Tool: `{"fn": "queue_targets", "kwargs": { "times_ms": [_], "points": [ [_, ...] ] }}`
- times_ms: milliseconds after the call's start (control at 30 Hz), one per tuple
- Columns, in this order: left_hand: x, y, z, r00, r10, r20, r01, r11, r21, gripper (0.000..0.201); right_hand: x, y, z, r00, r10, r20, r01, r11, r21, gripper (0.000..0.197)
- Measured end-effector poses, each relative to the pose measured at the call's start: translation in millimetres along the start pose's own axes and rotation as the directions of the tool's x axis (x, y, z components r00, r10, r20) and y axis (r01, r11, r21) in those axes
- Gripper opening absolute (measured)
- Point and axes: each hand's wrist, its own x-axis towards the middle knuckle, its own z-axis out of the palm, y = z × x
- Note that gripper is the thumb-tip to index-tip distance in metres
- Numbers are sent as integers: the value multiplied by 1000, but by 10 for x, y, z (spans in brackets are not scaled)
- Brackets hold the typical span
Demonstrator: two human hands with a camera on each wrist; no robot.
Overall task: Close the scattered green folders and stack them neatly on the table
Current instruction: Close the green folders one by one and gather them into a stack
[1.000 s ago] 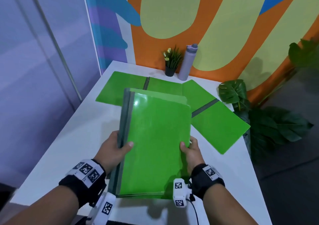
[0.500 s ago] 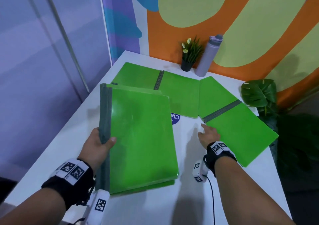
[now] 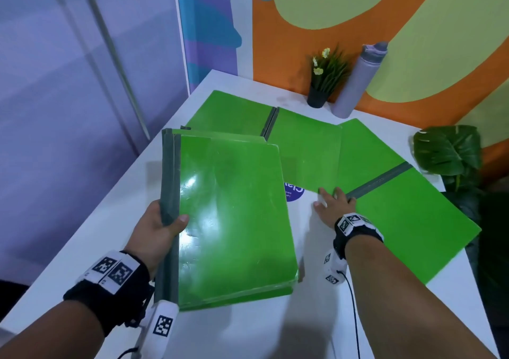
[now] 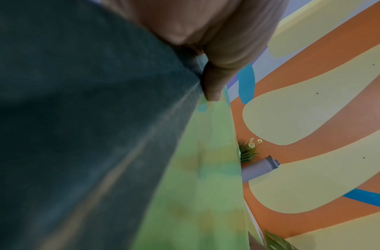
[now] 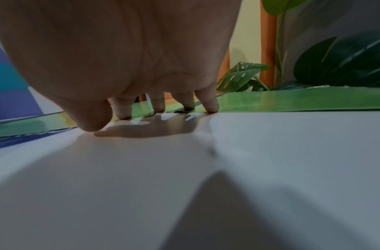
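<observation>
My left hand (image 3: 162, 226) grips the grey spines of a stack of closed green folders (image 3: 234, 215), thumb on top, its far end raised off the white table (image 3: 91, 237). In the left wrist view the thumb (image 4: 214, 81) presses the folder stack (image 4: 195, 186) by its dark spine. Two open green folders lie flat beyond: one at the back (image 3: 275, 133), one to the right (image 3: 413, 215) with a grey spine. My right hand (image 3: 334, 201) lies open, fingertips (image 5: 211, 106) touching the near edge of the right open folder (image 5: 291, 103).
A small potted plant (image 3: 325, 78) and a grey bottle (image 3: 358, 80) stand at the table's back edge against the painted wall. Large leafy plants (image 3: 446, 149) sit off the table's right side. A blue round sticker (image 3: 293, 190) shows on the table between the folders.
My right hand let go of the closed stack and reached forward-right to the open folder's edge. The left hand carried the stack leftward, holding it alone by the spine.
</observation>
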Motion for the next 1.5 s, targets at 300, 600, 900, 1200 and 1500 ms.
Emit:
{"fn": "queue_targets", "kwargs": {
  "times_ms": [300, 600, 900, 1200, 1500],
  "points": [
    [-161, 68, -94, 999, -46, 29, 45, 998, 33, 26, -1302, 11, 406, 994, -93, 65, 88, 993, 80, 56],
    [-580, 5, -96, 976, -125, 176, 102, 986, 133, 31, -2414, 149, 848, 992, -108, 71, 100, 989, 106, 76],
    [-1001, -25, 107, 884, -105, 456, 55, 991, 121, 19, -2771, -103, 626, 984, 148, 98, -168, 595, 786, 80],
    [-903, -281, 485, 953, -29, 301, -159, 799, 580, 55, -2802, 346, 539, 929, 337, 150, -220, 182, 958, 58],
    [-637, -591, 317, 981, -140, 137, -49, 503, 863, 49, -2890, 553, 698, 893, 421, 157, -254, 185, 949, 59]
  ]
}}
